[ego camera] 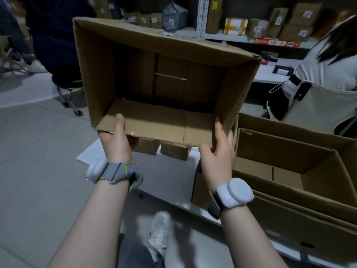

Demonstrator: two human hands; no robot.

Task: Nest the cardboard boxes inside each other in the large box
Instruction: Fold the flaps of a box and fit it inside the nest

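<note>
Brown cardboard box (170, 78), open and empty, held in the air with its mouth tilted toward the wearer. Left grip (117, 140) holds the near wall, thumb inside, fingers underneath. Right grip (216, 155) holds the near right corner, thumb inside. Large box (301, 229) stands lower, just to the right, open-topped, with a second box (289, 151) nested inside it. Two small boxes (174, 151) show below the held one. Shelved parcels (235, 26) behind.
</note>
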